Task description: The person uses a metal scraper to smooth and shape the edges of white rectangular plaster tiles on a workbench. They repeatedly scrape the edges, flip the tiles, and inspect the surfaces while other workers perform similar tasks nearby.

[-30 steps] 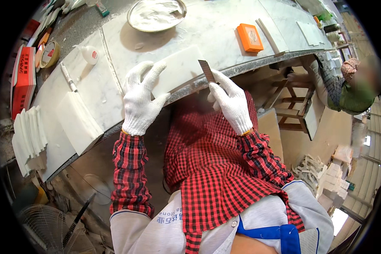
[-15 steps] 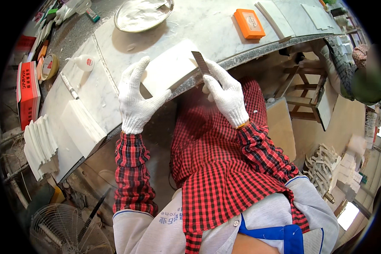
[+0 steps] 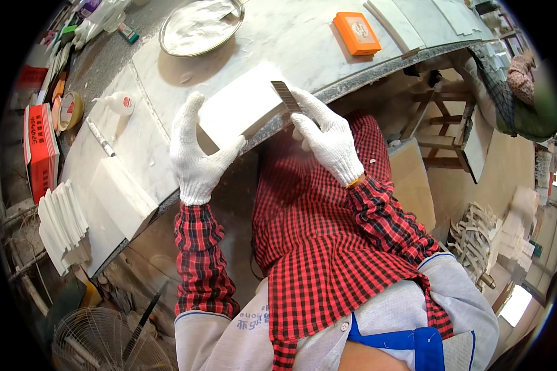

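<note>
A thick white block or stack of thin slabs (image 3: 241, 106) lies at the front edge of the marble-topped bench (image 3: 278, 37). My left hand (image 3: 195, 154), in a white knit glove, spreads thumb and fingers around its left end; whether it touches the block I cannot tell. The gloved right hand (image 3: 323, 142) grips a dark, flat strip with cross ridges (image 3: 286, 97), like a file, between thumb and fingers. That strip is tilted, its far end at the block's right corner. Curled fingers hide its near end.
Behind the block stands a metal bowl of white powder (image 3: 201, 28). An orange box (image 3: 357, 33) lies to the right; a white squeeze bottle (image 3: 119, 103) and white slab stacks (image 3: 120, 191) are left. A wire fan (image 3: 108, 340) stands lower left, a wooden stool (image 3: 449, 133) right.
The whole view has shifted slightly, so bench and hands sit a little lower and further left. Both hands keep nearly the same pose beside the block.
</note>
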{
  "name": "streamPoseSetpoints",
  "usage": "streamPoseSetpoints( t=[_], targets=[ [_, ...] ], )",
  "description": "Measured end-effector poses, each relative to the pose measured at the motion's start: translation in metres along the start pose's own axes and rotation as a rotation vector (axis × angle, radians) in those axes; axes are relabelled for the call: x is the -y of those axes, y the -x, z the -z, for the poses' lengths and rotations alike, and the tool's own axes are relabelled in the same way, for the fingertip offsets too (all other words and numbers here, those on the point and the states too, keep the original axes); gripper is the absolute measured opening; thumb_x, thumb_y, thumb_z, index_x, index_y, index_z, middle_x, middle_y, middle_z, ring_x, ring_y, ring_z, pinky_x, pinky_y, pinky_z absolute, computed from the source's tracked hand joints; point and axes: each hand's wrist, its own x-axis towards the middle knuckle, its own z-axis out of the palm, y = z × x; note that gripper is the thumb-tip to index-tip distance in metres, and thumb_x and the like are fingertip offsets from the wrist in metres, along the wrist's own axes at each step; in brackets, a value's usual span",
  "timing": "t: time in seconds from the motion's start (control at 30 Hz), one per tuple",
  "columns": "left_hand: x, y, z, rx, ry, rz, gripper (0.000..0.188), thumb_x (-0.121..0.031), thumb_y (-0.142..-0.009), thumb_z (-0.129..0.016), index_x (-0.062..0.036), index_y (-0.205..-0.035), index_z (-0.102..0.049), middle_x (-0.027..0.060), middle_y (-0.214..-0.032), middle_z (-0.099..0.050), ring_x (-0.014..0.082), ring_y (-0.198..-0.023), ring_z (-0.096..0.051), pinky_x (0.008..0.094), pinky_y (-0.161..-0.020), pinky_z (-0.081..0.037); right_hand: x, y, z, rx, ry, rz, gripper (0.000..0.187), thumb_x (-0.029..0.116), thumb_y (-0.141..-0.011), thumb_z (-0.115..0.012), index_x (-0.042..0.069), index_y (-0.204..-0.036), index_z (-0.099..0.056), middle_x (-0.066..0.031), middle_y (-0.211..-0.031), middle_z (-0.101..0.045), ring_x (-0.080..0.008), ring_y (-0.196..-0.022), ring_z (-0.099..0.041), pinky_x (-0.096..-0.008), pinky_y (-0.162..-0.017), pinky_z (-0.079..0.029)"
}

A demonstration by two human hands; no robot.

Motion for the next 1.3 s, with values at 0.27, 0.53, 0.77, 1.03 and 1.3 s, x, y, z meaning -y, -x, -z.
streamPoseSetpoints(
  t=[0.27,0.53,0.77,1.03,1.3],
  targets=[
    [-0.001,-0.002,0.001,0.008,-0.014,0.012,0.095,-0.011,-0.068,-0.094,-0.0056,-0.152,-0.050,0.0147,-0.141,-0.061,0.0277,-0.130,-0.059,0.0414,-0.109,-0.049,0.012,-0.009,-0.010,0.044,0.053,0.076,0.045,0.011,-0.100,-0.066,0.009,-0.145,-0.062,-0.0022,-0.086,-0.071,-0.0039,-0.067,-0.059,-0.0213,-0.059,-0.051],
    [0.004,-0.002,0.000,0.019,0.007,-0.013,0.096,-0.010,-0.065,-0.095,-0.0047,-0.150,-0.052,0.0159,-0.138,-0.062,0.0289,-0.126,-0.062,0.0408,-0.106,-0.052,0.010,-0.021,-0.024,-0.018,0.569,0.380,0.036,0.018,-0.096,-0.068,0.010,-0.131,-0.070,-0.0215,-0.080,-0.071,-0.0344,-0.071,-0.073,-0.0420,-0.063,-0.056],
    [0.005,-0.002,-0.001,0.009,0.009,0.006,0.092,-0.019,-0.063,-0.096,-0.0085,-0.146,-0.057,0.0122,-0.135,-0.065,0.0302,-0.126,-0.062,0.0421,-0.108,-0.050,0.017,-0.018,-0.034,-0.066,0.722,0.442,0.035,0.012,-0.094,-0.069,0.001,-0.128,-0.070,-0.0206,-0.073,-0.068,-0.0261,-0.063,-0.072,-0.0329,-0.062,-0.056],
    [0.006,-0.004,-0.001,0.011,-0.012,-0.033,0.090,-0.013,-0.063,-0.096,-0.0056,-0.144,-0.058,0.0143,-0.133,-0.064,0.0277,-0.121,-0.064,0.0398,-0.102,-0.055,0.018,-0.020,-0.043,-0.092,0.762,0.481,0.033,0.010,-0.093,-0.068,-0.001,-0.125,-0.071,-0.0255,-0.081,-0.070,-0.0300,-0.065,-0.073,-0.0339,-0.063,-0.056],
    [0.008,-0.004,0.001,0.002,-0.034,-0.031,0.087,-0.018,-0.064,-0.096,-0.0096,-0.143,-0.060,0.0115,-0.130,-0.066,0.0271,-0.118,-0.065,0.0394,-0.102,-0.055,0.017,-0.023,-0.037,-0.061,0.616,0.391,0.027,0.016,-0.093,-0.068,0.007,-0.117,-0.075,-0.0223,-0.075,-0.068,-0.0378,-0.067,-0.070,-0.0447,-0.061,-0.054]
  ],
)
